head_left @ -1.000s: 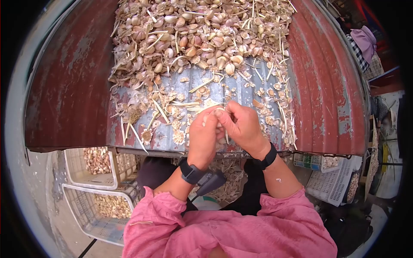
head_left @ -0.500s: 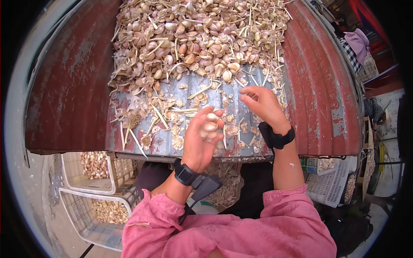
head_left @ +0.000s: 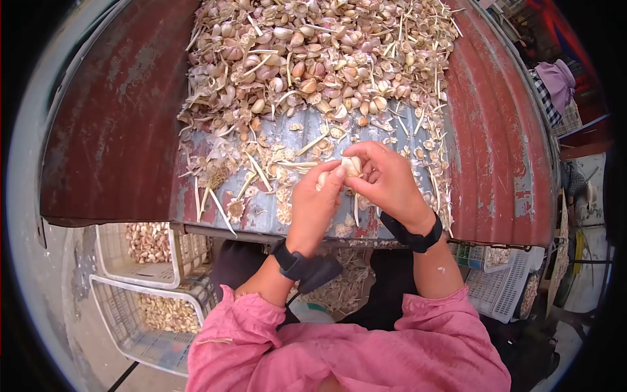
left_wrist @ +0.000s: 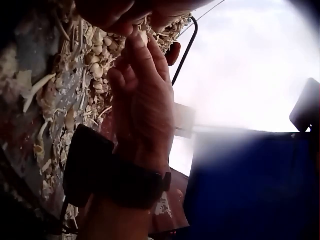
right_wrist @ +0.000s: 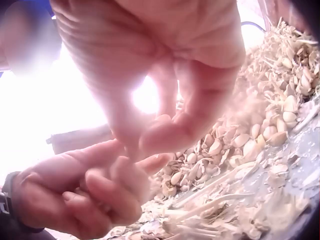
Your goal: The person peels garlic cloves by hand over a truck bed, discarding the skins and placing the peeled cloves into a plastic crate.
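Observation:
In the head view, my left hand point(head_left: 315, 202) and right hand point(head_left: 392, 179) meet over the near part of the metal sheet. A pale piece of garlic point(head_left: 352, 166) shows between the right thumb and fingers, beside the left fingertips. My left hand curls round garlic cloves point(head_left: 321, 181), mostly hidden by its fingers. The right wrist view shows my right hand point(right_wrist: 155, 60) from close up, its fingertips pinched together right above the left hand point(right_wrist: 80, 192). In the left wrist view, a pale bit of garlic point(left_wrist: 144, 37) is at the right hand's fingertips.
A large heap of garlic cloves point(head_left: 313, 65) and husks covers the far part of the corrugated metal sheet point(head_left: 261, 219). Dry stalks and root discs lie scattered nearer. Plastic crates point(head_left: 140, 346) with cloves stand at lower left, another crate point(head_left: 493, 287) at lower right.
The hands were together, then the right hand moved off to the right with nothing visible in it while the left showed several cloves. Now the right hand is back against the left with garlic.

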Action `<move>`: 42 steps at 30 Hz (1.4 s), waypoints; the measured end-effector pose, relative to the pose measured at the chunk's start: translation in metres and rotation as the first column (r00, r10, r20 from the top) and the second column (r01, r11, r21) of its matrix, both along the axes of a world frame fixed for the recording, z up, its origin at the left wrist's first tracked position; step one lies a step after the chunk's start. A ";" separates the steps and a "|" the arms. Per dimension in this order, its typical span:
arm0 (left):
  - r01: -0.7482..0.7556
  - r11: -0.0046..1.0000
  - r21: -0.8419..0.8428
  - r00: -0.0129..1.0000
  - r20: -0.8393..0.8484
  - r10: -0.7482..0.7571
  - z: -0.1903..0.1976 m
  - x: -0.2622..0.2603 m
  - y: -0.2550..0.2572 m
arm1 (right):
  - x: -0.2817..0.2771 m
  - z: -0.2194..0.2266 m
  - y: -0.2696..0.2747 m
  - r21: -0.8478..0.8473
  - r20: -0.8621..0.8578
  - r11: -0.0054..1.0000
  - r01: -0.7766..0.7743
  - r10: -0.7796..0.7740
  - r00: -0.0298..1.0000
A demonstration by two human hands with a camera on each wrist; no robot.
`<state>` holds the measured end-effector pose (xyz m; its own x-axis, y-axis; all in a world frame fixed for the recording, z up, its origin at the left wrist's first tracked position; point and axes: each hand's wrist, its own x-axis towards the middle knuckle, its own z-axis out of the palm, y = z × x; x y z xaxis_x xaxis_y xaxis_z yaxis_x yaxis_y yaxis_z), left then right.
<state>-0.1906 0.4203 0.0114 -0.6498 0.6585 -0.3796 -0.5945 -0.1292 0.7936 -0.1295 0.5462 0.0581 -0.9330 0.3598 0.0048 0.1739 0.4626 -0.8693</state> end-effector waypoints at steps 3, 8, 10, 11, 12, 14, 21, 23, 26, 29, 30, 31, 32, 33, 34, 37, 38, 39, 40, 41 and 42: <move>0.066 0.997 -0.039 0.957 -0.280 -0.075 -0.006 0.005 0.000 | 0.014 0.007 0.001 0.130 0.034 0.990 -0.051 0.047 0.998; 0.309 0.950 0.030 0.947 -0.102 -0.305 -0.004 0.013 0.003 | 0.030 0.004 0.017 -0.412 0.125 0.909 -0.066 0.128 0.984; 0.334 0.943 0.017 0.934 -0.138 -0.328 -0.005 0.018 0.007 | 0.034 0.001 0.021 -0.559 0.181 0.829 0.019 0.100 0.978; 0.297 0.954 0.029 0.933 -0.219 -0.284 -0.007 0.021 0.008 | 0.034 -0.002 0.022 -0.559 0.182 0.829 0.028 0.090 0.979; 0.261 0.964 0.042 0.925 -0.298 -0.237 -0.009 0.022 0.008 | 0.035 -0.005 0.022 -0.582 0.171 0.813 0.039 0.075 0.982; 0.232 0.971 0.052 0.879 -0.438 -0.187 -0.010 0.023 0.008 | 0.036 -0.004 0.020 -0.653 0.173 0.751 0.101 0.018 0.985; 0.119 0.946 0.303 0.993 -0.034 -0.114 -0.006 0.025 0.013 | 0.036 -0.020 0.028 -0.878 0.106 0.435 0.199 -0.229 0.968; -0.031 0.976 0.214 0.997 0.070 0.016 -0.004 0.023 0.015 | 0.039 -0.016 0.020 -0.760 0.137 0.618 0.200 -0.148 0.979; -0.003 0.976 0.218 0.999 -0.047 0.013 -0.004 0.025 0.014 | 0.030 -0.018 -0.005 -0.576 0.092 0.803 0.153 -0.123 0.988; -0.030 0.978 0.208 0.928 -0.359 0.105 -0.003 0.026 0.015 | 0.030 -0.015 -0.010 -0.724 0.127 0.665 0.183 -0.132 0.983; -0.038 0.979 0.202 0.877 -0.463 0.130 -0.006 0.025 0.014 | 0.031 -0.016 -0.011 -0.838 0.137 0.517 0.177 -0.115 0.984; -0.041 0.979 0.202 0.875 -0.466 0.132 -0.013 0.025 0.014 | 0.030 -0.017 -0.012 -0.921 0.143 0.351 0.167 -0.095 0.985; -0.056 0.983 0.173 0.829 -0.541 0.142 -0.021 0.025 0.014 | 0.030 -0.016 -0.013 -0.921 0.139 0.353 0.163 -0.091 0.986; -0.072 0.987 0.142 0.778 -0.611 0.144 -0.024 0.025 0.013 | 0.030 -0.015 -0.016 -0.939 0.152 0.297 0.174 -0.097 0.984; -0.104 0.984 0.143 0.784 -0.597 0.169 -0.024 0.027 0.012 | 0.031 -0.014 -0.018 -0.953 0.166 0.241 0.186 -0.103 0.981; -0.141 0.978 0.156 0.774 -0.598 0.207 -0.023 0.031 0.011 | 0.034 -0.023 -0.016 -0.990 0.136 0.023 0.139 -0.103 0.985; -0.142 0.978 0.153 0.777 -0.595 0.206 -0.019 0.034 0.011 | 0.035 -0.022 -0.017 -0.989 0.141 0.020 0.144 -0.102 0.985; -0.170 0.967 0.189 0.892 -0.388 0.233 -0.013 0.035 0.013 | 0.034 -0.021 -0.017 -0.986 0.167 0.005 0.169 -0.137 0.976; -0.206 0.953 0.221 0.956 -0.164 0.245 -0.009 0.032 0.015 | 0.031 -0.019 -0.015 -0.982 0.187 -0.008 0.188 -0.169 0.968; -0.208 0.952 0.224 0.955 -0.166 0.248 -0.009 0.029 0.015 | 0.028 -0.015 -0.010 -0.983 0.184 -0.006 0.185 -0.167 0.969; -0.201 0.935 0.293 0.979 0.050 0.195 -0.009 0.024 0.014 | 0.027 -0.011 -0.001 -0.954 0.171 0.212 0.212 -0.196 0.966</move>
